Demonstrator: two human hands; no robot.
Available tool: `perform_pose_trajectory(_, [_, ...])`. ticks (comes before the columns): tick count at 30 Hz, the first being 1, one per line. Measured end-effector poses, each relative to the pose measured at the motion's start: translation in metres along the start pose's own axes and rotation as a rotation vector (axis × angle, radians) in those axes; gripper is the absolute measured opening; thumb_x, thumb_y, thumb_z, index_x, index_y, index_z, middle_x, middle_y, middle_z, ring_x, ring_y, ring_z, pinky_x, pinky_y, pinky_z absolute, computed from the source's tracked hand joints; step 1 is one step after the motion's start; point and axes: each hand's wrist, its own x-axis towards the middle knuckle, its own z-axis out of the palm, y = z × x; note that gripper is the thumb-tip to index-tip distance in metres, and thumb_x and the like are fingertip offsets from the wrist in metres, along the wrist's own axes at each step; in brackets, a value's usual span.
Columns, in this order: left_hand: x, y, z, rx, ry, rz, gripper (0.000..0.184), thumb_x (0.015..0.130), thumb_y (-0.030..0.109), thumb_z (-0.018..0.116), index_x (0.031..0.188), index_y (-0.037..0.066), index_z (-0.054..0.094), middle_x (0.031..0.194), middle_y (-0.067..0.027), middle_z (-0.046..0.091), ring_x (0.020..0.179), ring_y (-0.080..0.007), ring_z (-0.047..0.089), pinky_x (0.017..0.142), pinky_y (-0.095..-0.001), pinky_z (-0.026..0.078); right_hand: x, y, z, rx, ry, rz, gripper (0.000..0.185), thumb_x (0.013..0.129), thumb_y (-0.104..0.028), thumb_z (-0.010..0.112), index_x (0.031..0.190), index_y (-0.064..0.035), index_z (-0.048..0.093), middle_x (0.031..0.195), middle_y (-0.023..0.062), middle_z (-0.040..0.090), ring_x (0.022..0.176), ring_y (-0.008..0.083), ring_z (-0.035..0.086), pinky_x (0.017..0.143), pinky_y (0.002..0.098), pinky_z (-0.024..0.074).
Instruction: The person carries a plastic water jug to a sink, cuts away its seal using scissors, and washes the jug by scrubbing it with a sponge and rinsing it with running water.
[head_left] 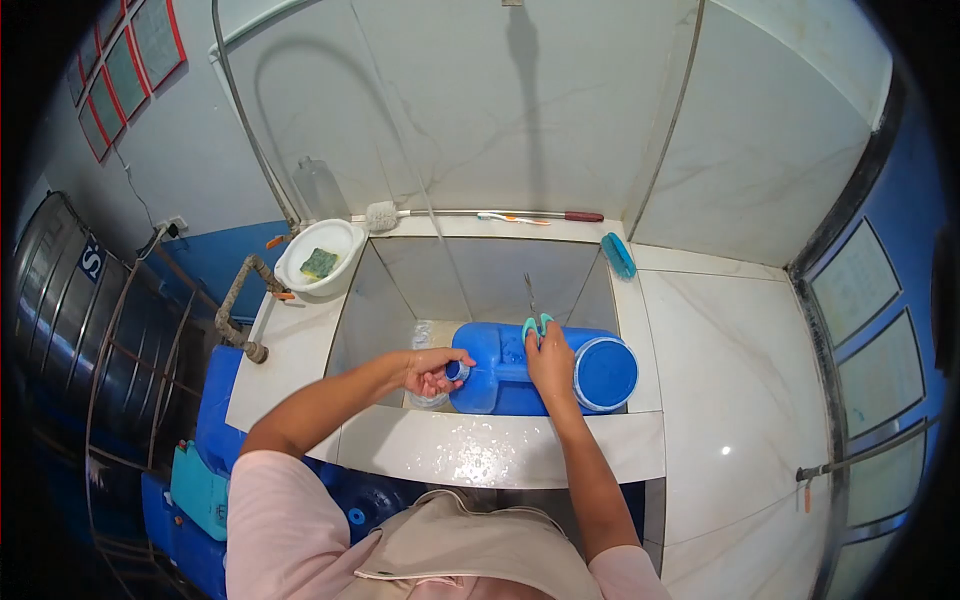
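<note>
A blue plastic jug (478, 345) lies on its side across the tiled sink, its wide round blue lid (606, 374) facing right. At the jug's left end, the fingers of my left hand (430, 372) are closed around a small blue spout cap (458, 371); whether it is still fixed to the jug I cannot tell. My right hand (551, 368) rests over the jug's handle side, holding scissors (532, 305) by their teal grips, blades pointing away from me. Something clear and plastic (423, 338) sits in the sink, partly behind my left hand.
A white basin (322, 258) holding a green and yellow sponge (319, 264) stands on the left ledge. Along the back ledge lie a long-handled brush (382, 216) and a toothbrush (513, 218). A blue scrub brush (618, 256) sits at the right corner. The front ledge (480, 455) is wet.
</note>
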Motion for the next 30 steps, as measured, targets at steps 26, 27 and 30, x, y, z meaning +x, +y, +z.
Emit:
perform_pose_trajectory(26, [-0.018,-0.009,-0.002,-0.135,0.101,0.096,0.038,0.082,0.04,0.058,0.081,0.001,0.057,0.06,-0.0061,0.058,0.046,-0.0163,0.057,0.042,-0.0293,0.045,-0.001,-0.003,0.002,-0.041,0.055,0.006,0.033,0.084,-0.024,0.054,0.102,0.0032,0.052,0.092,0.0228,0.06,0.078,0.0367,0.061,0.066,0.0454,0.0482])
perform_pose_trajectory(27, [-0.032,-0.011,-0.001,-0.411,0.022,0.135,0.038,0.083,0.04,0.057,0.083,0.002,0.056,0.059,-0.0037,0.057,0.043,-0.0138,0.054,0.039,-0.0267,0.042,-0.003,-0.004,0.003,-0.034,0.059,0.01,0.032,0.084,-0.024,0.054,0.101,0.0032,0.052,0.091,0.0231,0.06,0.079,0.0374,0.061,0.067,0.0456,0.0478])
perform_pose_trajectory(30, [-0.055,-0.018,0.002,-0.324,0.308,0.505,0.03,0.083,0.031,0.059,0.093,0.003,0.052,0.076,-0.0055,0.057,0.06,-0.013,0.055,0.056,-0.0248,0.047,0.0,0.006,0.007,0.083,0.019,0.032,0.033,0.083,-0.026,0.058,0.099,0.0031,0.053,0.083,0.019,0.062,0.072,0.0319,0.062,0.062,0.0404,0.0478])
